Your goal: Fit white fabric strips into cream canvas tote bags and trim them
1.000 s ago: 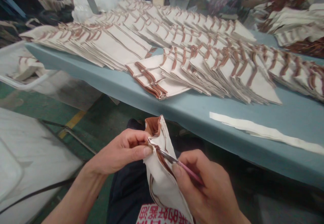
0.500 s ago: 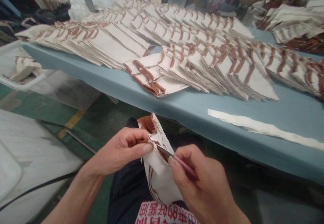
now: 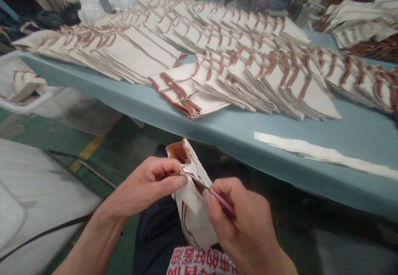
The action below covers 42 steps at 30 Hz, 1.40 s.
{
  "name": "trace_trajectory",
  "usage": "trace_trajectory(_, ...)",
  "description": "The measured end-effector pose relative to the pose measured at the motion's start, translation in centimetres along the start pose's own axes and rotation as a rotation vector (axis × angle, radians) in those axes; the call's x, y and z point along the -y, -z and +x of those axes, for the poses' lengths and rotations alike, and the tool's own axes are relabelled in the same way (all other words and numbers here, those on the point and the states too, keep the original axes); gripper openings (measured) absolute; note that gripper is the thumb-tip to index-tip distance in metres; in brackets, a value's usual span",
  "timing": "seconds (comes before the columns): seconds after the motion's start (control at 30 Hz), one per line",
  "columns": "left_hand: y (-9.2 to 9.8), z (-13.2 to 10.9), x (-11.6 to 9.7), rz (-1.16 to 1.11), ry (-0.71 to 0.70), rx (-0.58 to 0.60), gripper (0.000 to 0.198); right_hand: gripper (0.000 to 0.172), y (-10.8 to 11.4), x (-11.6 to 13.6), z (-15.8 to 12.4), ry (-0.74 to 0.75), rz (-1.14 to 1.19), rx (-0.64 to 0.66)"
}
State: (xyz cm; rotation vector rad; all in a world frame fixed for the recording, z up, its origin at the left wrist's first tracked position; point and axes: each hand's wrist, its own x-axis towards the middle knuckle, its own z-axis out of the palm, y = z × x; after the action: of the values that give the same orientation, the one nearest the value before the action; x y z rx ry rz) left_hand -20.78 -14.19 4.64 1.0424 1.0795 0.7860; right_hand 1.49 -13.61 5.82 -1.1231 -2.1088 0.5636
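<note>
Over my lap hangs a cream cloth bag (image 3: 195, 221) with brown trim and a brown lining showing at its top. My left hand (image 3: 158, 179) pinches the bag's upper edge between thumb and fingers. In my right hand (image 3: 242, 212) is a small knife with a pink handle (image 3: 222, 202). Its narrow metal blade (image 3: 199, 183) points up and left and meets the trim beside my left thumb. The blade's tip is tucked at the fabric, so I cannot see exactly where it ends.
A blue-covered table (image 3: 236, 130) stands ahead, bearing overlapping rows of cream-and-brown cloth pieces (image 3: 248, 76). White strips (image 3: 311, 148) lie near its front edge. A white plastic bin (image 3: 34, 105) is at the left, and a pale machine-like surface (image 3: 40, 196) sits nearer.
My right hand and the knife have shifted slightly left. My left hand keeps its pinch on the bag, and the whole view has moved a little.
</note>
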Motion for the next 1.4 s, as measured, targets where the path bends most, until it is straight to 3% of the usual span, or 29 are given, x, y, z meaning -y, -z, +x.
trace_trajectory(0.2,-0.3,-0.1,-0.3,0.059,0.006,0.001,0.051,0.037,-0.8,-0.4,0.1,0.102,-0.044,-0.095)
trace_trajectory(0.33,-0.6,-0.1,-0.5,0.103,-0.011,0.008,0.047,0.047,-1.4,-1.1,0.0,0.122,-0.056,-0.068)
trace_trajectory(0.5,-1.4,-0.2,-1.0,0.118,-0.034,-0.022,0.04,0.04,-2.3,-2.3,-0.3,0.226,-0.027,-0.155)
trace_trajectory(0.8,-3.3,0.0,-0.7,0.104,0.021,-0.041,0.043,0.041,-3.9,-3.1,-1.3,0.146,0.024,-0.149)
trace_trajectory(0.97,-2.8,0.0,-0.9,0.103,0.014,-0.05,0.04,0.034,-4.0,-3.0,-0.8,0.04,0.079,-0.187)
trace_trajectory(1.1,-2.3,0.0,-0.3,0.134,0.031,-0.122,0.041,0.026,-3.5,-3.3,-0.8,0.057,0.117,-0.145)
trace_trajectory(1.27,-2.3,-0.2,-0.3,-0.043,0.002,-0.169,0.04,0.023,-2.7,-3.2,-0.4,0.08,0.142,-0.133)
trace_trajectory(1.33,-1.9,-0.3,-0.5,-0.066,-0.01,-0.139,0.049,0.023,-2.3,-3.1,-0.1,0.109,0.146,-0.112)
trace_trajectory(1.4,-1.5,-0.4,-0.8,-0.037,-0.015,-0.056,0.041,0.026,-1.9,-3.0,0.2,0.154,0.15,-0.079)
